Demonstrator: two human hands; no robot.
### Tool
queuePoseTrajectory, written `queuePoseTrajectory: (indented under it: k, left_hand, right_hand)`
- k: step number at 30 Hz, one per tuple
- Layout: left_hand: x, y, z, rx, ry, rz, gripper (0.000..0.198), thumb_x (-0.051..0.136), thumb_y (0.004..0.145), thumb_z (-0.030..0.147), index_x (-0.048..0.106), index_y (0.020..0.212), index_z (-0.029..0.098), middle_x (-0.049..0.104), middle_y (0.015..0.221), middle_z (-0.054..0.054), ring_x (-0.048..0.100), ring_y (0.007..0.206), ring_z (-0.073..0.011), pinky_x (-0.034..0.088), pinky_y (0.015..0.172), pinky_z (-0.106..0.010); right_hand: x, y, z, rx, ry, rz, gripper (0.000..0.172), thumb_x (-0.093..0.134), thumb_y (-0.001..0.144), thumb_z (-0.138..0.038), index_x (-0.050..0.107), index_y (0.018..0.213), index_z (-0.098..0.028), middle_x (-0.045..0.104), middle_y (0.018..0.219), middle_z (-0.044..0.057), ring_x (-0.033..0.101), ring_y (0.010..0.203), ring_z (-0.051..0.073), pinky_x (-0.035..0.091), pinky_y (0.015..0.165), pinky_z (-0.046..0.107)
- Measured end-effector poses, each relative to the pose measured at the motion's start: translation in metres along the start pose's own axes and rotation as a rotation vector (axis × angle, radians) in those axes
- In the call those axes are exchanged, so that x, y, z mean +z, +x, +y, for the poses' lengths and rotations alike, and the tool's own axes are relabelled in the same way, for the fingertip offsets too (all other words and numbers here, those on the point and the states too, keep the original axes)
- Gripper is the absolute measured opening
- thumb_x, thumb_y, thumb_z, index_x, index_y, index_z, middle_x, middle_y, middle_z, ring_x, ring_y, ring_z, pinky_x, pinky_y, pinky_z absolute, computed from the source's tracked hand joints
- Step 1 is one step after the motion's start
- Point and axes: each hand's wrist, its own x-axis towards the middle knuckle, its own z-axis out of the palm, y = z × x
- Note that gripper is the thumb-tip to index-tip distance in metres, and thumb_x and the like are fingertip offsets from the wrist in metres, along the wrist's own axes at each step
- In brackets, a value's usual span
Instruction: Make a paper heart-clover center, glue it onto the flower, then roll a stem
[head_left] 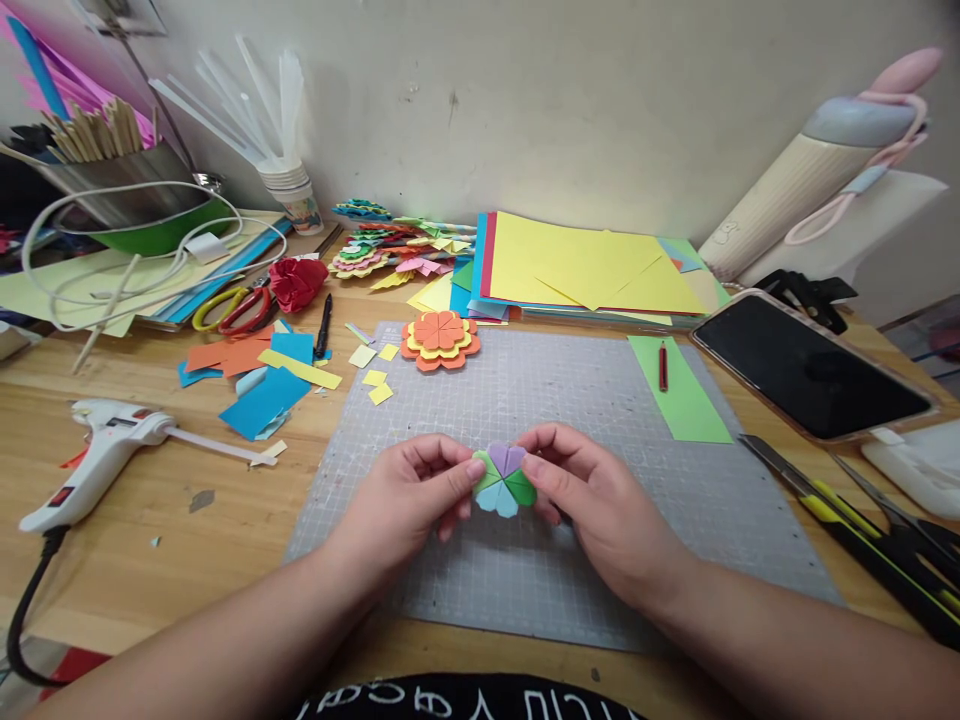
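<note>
Between my two hands is a small paper flower (500, 482) with heart-shaped petals in purple, light green, dark green and light blue. The thumb and fingers of my left hand (420, 487) pinch its light green edge. On the opposite side, my right hand (581, 480) grips it near the purple and dark green petals. Both hands hold it just over the grey cutting mat (480, 590). Beyond them, a layered orange and yellow paper flower (440, 340) lies at the mat's far edge. Small yellow paper squares (380, 393) are scattered beside it.
To the left are a white glue gun (112, 450), blue and orange paper scraps (266, 400), and scissors (240, 310). Coloured sheets (570, 265) are stacked at the back. A green strip (694, 400) bears a pencil (663, 367). A phone (810, 365) and utility knife (832, 510) lie right.
</note>
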Motion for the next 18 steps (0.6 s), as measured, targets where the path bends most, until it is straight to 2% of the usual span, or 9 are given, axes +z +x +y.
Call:
queuePoseTrajectory:
  k: [4, 8, 12, 18]
  left_hand:
    - [-0.0021, 0.0008, 0.0007, 0.029, -0.052, 0.023, 0.031, 0.076, 0.071, 0.040, 0.056, 0.072, 0.016, 0.054, 0.049, 0.006, 0.041, 0.040, -0.0051, 0.028, 0.041, -0.018]
    - [-0.0035, 0.0014, 0.0005, 0.051, -0.080, -0.002, 0.028, 0.075, 0.072, 0.037, 0.056, 0.076, 0.016, 0.054, 0.052, 0.006, 0.042, 0.042, -0.0050, 0.030, 0.043, -0.018]
    - [-0.0041, 0.0026, -0.0004, 0.075, -0.101, 0.003, 0.028, 0.076, 0.072, 0.035, 0.059, 0.086, 0.016, 0.053, 0.054, 0.007, 0.042, 0.043, -0.0054, 0.031, 0.042, -0.018]
    - [-0.0038, 0.0032, -0.0008, 0.039, -0.072, 0.002, 0.026, 0.077, 0.071, 0.033, 0.061, 0.084, 0.016, 0.057, 0.054, 0.006, 0.046, 0.045, -0.0058, 0.035, 0.043, -0.018]
  right_hand:
    - [-0.0005, 0.0002, 0.0014, 0.057, -0.032, 0.004, 0.024, 0.063, 0.085, -0.042, 0.057, 0.077, -0.019, 0.053, 0.065, -0.003, 0.042, 0.054, 0.009, 0.032, 0.050, 0.024]
    - [-0.0013, 0.0007, 0.0025, 0.086, -0.090, 0.006, 0.028, 0.063, 0.084, -0.042, 0.054, 0.071, -0.019, 0.051, 0.058, -0.004, 0.042, 0.052, 0.010, 0.031, 0.050, 0.025]
    - [0.0001, 0.0012, 0.0023, 0.114, -0.028, -0.008, 0.029, 0.066, 0.082, -0.045, 0.054, 0.074, -0.020, 0.052, 0.057, -0.005, 0.043, 0.051, 0.009, 0.031, 0.048, 0.024]
    - [0.0014, 0.0023, 0.0004, 0.170, 0.031, -0.017, 0.031, 0.070, 0.077, -0.047, 0.057, 0.074, -0.019, 0.053, 0.054, -0.005, 0.043, 0.048, 0.008, 0.030, 0.046, 0.023]
